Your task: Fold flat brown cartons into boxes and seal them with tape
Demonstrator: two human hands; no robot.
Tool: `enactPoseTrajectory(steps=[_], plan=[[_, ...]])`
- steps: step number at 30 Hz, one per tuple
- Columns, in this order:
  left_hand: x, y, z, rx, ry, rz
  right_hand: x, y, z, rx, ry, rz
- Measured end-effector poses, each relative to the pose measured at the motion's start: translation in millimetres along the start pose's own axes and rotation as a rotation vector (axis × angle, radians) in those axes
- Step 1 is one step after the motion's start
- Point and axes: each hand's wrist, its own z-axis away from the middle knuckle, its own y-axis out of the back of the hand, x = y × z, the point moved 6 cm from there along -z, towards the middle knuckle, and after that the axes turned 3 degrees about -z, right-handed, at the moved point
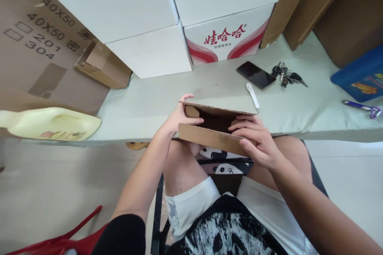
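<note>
A small brown cardboard box (209, 136) is held at the table's front edge, its open side facing up toward me. My left hand (178, 116) grips its left end, with the thumb reaching into the opening and a finger on the outside of the far wall. At the right end, my right hand (254, 137) is closed around the box, fingers inside the opening and thumb on the near wall. The inside is dark, and I cannot make out whether anything lies in it. Just beyond the right hand lies a white utility knife (253, 97).
White cartons (146, 55) are stacked at the back. A black phone (255, 75) and a bunch of keys (287, 75) lie right of centre. At the far right are a blue container (362, 73) and a purple carabiner (374, 112); a yellow bottle (54, 123) lies left.
</note>
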Motion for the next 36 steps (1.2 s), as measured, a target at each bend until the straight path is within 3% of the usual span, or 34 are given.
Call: enactPoseTrajectory(steps=[4, 9, 14, 18, 24, 28, 31, 33, 36], plan=[[6.5, -4.3, 11.0, -0.083, -0.024, -0.096, -2.9, -6.3, 1.2, -0.085, 0.037, 0.180], [1.5, -4.8, 21.0, -0.050, 0.033, -0.062, -6.9, -4.6, 1.6, -0.149, 0.056, 0.321], [9.0, -3.6, 29.0, -0.038, -0.162, -0.141, -22.9, 6.9, 5.2, 0.076, 0.219, 0.321], [11.5, -3.9, 33.0, -0.033, -0.266, -0.076, -27.5, 13.0, 11.5, 0.249, 0.286, 0.309], [6.8, -7.2, 37.2, -0.104, -0.242, 0.021, -16.9, 15.8, 19.3, 0.274, 0.284, 0.184], [9.2, -6.9, 35.1, -0.060, -0.199, 0.060, -11.4, 21.6, 16.3, 0.245, 0.096, 0.039], [12.0, -1.5, 29.6, 0.105, -0.165, 0.031, -8.8, 22.0, 11.4, 0.229, -0.107, -0.079], [11.2, 1.5, 26.5, 0.187, -0.128, 0.055, -6.6, 22.3, 9.4, 0.282, -0.186, -0.142], [7.3, 2.0, 24.6, 0.197, -0.111, 0.196, 10.6, 21.7, 9.8, 0.441, -0.300, -0.414]])
